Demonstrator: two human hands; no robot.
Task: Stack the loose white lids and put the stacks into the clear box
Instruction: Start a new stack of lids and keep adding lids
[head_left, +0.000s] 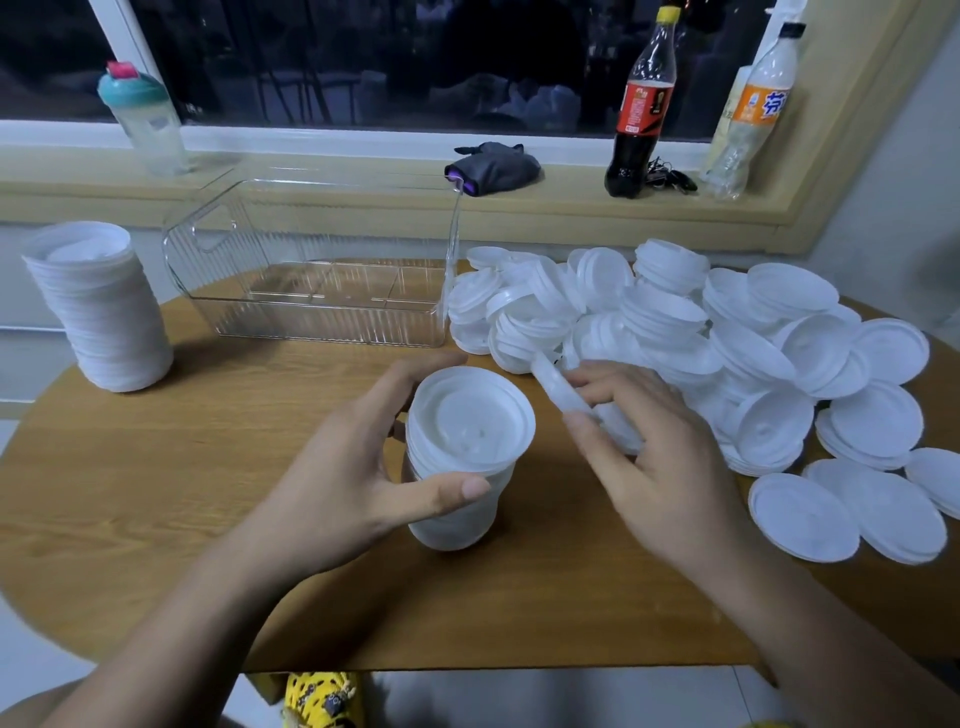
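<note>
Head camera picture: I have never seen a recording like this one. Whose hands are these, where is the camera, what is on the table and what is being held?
There is no machine here. A person wears a wide-angle camera on the head, looking down at their own two bare hands.

The left hand has its grip around a short stack of white lids standing on the wooden table. The right hand holds a single lid, tilted, beside that stack.

To the right lies a big loose pile of lids. At the far left stands a taller finished stack. Behind is the clear box, with no lids in it yet. Bottles stand on the windowsill.
</note>
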